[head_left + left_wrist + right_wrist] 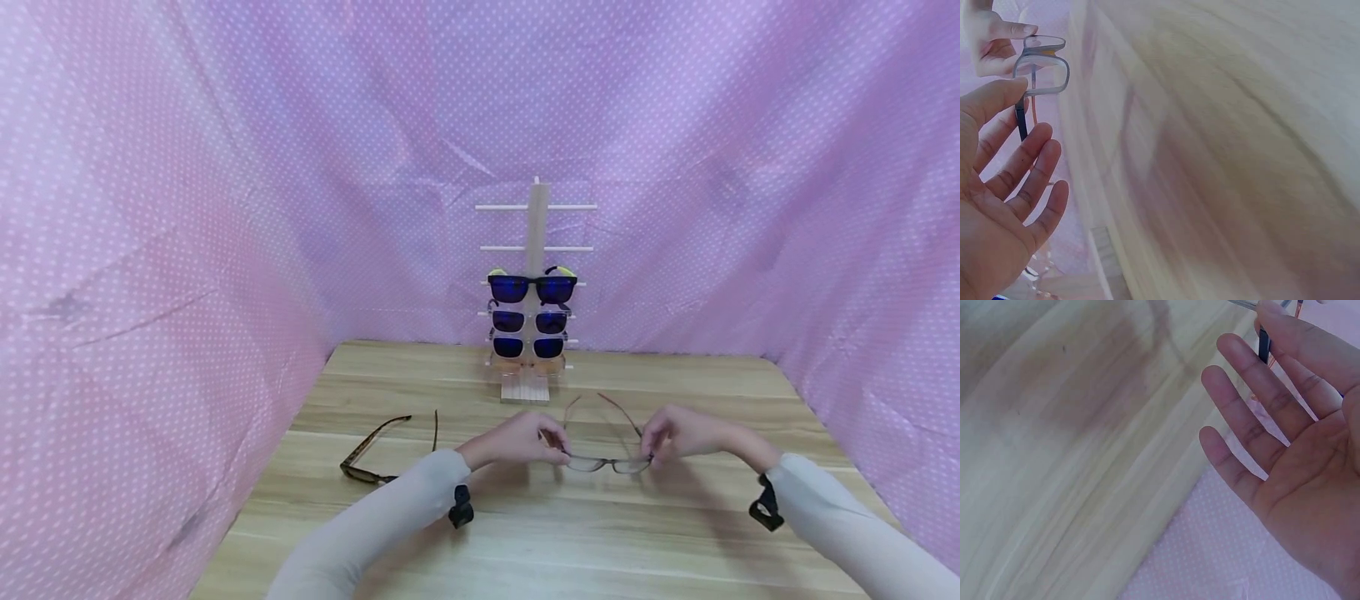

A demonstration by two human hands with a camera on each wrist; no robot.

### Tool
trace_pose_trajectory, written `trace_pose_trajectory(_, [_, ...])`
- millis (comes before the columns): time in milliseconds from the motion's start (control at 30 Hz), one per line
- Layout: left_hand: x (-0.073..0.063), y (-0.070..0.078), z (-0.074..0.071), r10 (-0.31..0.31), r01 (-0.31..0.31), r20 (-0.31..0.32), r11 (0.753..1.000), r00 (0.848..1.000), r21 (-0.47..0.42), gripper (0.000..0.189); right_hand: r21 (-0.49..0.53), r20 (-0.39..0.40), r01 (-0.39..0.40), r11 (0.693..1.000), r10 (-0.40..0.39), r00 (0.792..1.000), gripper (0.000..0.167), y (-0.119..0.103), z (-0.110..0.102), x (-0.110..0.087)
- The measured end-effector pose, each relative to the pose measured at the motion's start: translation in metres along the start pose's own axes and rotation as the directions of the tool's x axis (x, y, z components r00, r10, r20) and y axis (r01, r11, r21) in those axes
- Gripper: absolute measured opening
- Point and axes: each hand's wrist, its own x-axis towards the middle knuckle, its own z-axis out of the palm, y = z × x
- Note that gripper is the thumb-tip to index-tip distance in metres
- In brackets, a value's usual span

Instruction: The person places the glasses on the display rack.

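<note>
Both hands hold a pair of eyeglasses by its front corners, over the table in front of the display stand. Its clear lenses face the person, and the reddish temples stretch unfolded toward the stand. My left hand pinches the left corner between thumb and index finger. At the right corner, my right hand does the same. In the left wrist view the grey frame shows beside the thumb, the other fingers spread loosely. The right wrist view shows the dark hinge end of a temple by the fingertips.
A wooden eyewear stand rises at the back of the table. Dark sunglasses and several other pairs hang on its lower rods; two upper rods are bare. Tortoiseshell glasses lie unfolded beside the left forearm. Pink dotted cloth surrounds the table.
</note>
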Motion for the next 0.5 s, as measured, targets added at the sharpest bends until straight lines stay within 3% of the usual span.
trace_pose_trajectory(500, [0.024,0.029,-0.017,0.083,-0.075,-0.065,0.990,0.994,0.120,0.005,-0.102,-0.099,0.027,0.994,-0.037,0.994,0.012,-0.014,-0.033,-0.019])
